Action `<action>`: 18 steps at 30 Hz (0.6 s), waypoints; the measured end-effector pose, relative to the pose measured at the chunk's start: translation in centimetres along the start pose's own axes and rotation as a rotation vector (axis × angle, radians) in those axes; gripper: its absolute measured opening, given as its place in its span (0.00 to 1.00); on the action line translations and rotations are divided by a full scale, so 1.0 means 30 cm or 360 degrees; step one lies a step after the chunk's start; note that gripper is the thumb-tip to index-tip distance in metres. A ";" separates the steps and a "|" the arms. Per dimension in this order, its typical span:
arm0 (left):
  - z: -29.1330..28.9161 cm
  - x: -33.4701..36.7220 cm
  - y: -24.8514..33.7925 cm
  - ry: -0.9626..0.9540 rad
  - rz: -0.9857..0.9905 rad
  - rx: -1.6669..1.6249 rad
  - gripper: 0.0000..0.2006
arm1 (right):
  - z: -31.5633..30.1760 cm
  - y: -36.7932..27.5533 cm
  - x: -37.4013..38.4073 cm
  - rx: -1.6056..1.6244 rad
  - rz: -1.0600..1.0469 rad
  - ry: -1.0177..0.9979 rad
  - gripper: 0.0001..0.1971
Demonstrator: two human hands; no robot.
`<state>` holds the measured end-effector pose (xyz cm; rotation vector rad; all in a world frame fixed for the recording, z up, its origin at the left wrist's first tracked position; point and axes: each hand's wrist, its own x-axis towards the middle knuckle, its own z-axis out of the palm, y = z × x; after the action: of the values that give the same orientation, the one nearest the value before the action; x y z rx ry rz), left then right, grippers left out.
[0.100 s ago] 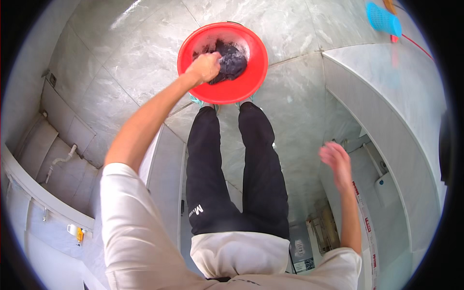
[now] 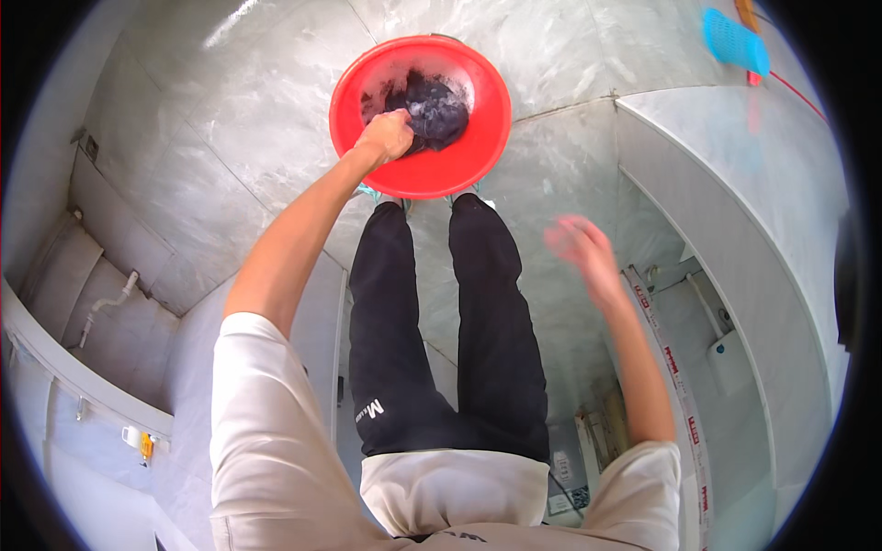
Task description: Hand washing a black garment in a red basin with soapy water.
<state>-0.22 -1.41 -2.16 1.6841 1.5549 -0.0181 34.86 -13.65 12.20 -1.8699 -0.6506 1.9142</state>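
A red basin (image 2: 487,147) rests on the floor just beyond my feet. Inside it lies a bunched dark wet cloth (image 2: 437,112) with whitish suds over it. My left hand (image 2: 387,135) reaches over the basin's near left part, its fingers closed on the edge of the cloth; the fingertips are partly hidden. Off to the right, my right hand (image 2: 583,248) is in the air, apart from the basin. Motion smears its fingers, and nothing shows in it.
A raised pale ledge (image 2: 726,197) curves along the right side. At the far right are a blue perforated basket (image 2: 736,43) and a red cord (image 2: 796,95). A white drain pipe (image 2: 108,308) stands in a recess at the left. Grey marbled tiles (image 2: 551,55) cover the floor.
My right hand has moved left and farther forward, toward the basin. My left hand stays at the cloth and has shifted only slightly.
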 end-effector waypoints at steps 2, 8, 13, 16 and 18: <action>0.022 0.004 -0.004 0.0059 -0.0190 -0.0056 0.19 | 0.189 -0.005 0.188 0.0285 -0.0060 -0.0155 0.12; 0.105 -0.009 0.220 0.0552 -0.0354 -0.0048 0.26 | 0.425 -0.014 0.585 -0.0513 -0.0433 0.0000 0.19; 0.053 -0.084 0.243 0.0639 -0.0497 0.0159 0.35 | 0.585 -0.173 0.461 -0.1787 -0.0639 0.0596 0.33; 0.077 -0.085 0.286 0.0819 -0.0529 0.0309 0.34 | 0.545 -0.176 0.512 -0.1898 -0.1150 0.0829 0.34; 0.112 -0.102 0.314 0.0976 -0.0473 0.0344 0.33 | 0.532 -0.167 0.512 -0.1975 -0.1190 0.0877 0.34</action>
<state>8.58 -4.83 2.31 1.6950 2.3244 0.1999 18.12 -1.72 2.54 -2.0539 -2.2038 0.3858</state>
